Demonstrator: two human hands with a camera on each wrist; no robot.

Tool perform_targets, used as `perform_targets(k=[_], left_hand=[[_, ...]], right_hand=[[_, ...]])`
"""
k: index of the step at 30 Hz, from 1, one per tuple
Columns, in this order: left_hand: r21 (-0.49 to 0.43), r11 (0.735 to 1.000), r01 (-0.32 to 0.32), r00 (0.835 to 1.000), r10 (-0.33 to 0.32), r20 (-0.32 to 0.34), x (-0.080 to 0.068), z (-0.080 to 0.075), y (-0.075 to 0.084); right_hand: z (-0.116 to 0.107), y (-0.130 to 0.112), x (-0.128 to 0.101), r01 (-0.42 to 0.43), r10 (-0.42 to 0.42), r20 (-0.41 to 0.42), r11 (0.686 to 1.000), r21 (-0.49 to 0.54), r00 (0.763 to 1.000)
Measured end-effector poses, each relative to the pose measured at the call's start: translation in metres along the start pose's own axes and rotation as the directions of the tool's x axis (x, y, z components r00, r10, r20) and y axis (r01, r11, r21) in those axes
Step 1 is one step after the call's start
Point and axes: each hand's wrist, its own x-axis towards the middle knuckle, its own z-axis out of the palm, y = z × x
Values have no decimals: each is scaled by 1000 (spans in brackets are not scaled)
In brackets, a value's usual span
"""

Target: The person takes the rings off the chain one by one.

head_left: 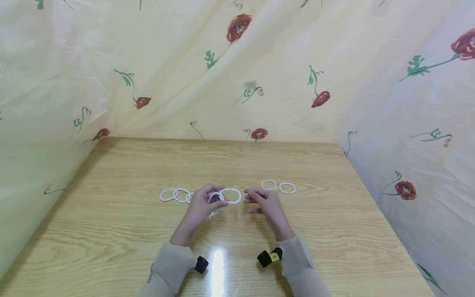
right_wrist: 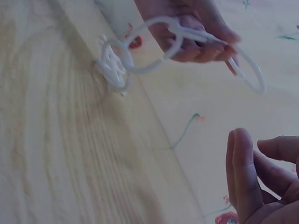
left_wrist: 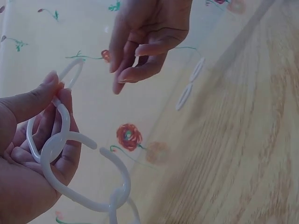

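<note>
My left hand (head_left: 202, 205) pinches a white plastic chain link (head_left: 234, 196) between thumb and fingertips, raised over the table. Further joined links (left_wrist: 88, 200) hang from it, and one of them shows a small gap in its ring. The chain runs on to the left, where more linked rings (head_left: 174, 195) lie on the wood. My right hand (head_left: 268, 205) hovers just right of the held link, fingers loosely bent, with nothing between thumb and fingertips. In the right wrist view that hand (right_wrist: 261, 182) is apart from the link (right_wrist: 250, 70).
Two loose white links (head_left: 269, 185) lie side by side on the table, beyond my right hand. The wooden table (head_left: 334, 231) meets a flowered cloth (head_left: 167, 62) at the back and along both sides.
</note>
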Motion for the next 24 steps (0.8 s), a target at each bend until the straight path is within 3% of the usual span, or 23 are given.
perform_targets(k=[8, 16, 24], left_hand=[[17, 1000, 4, 1000, -4, -27, -2, 2, 3], [17, 999, -32, 999, 33, -30, -2, 8, 0], [11, 1000, -25, 997, 26, -70, -6, 9, -6]], right_hand=[[10, 7, -9, 22, -24, 69, 999, 31, 997], [14, 14, -13, 101, -105, 157, 994, 29, 982], [17, 28, -11, 87, -99, 230, 994, 64, 968]])
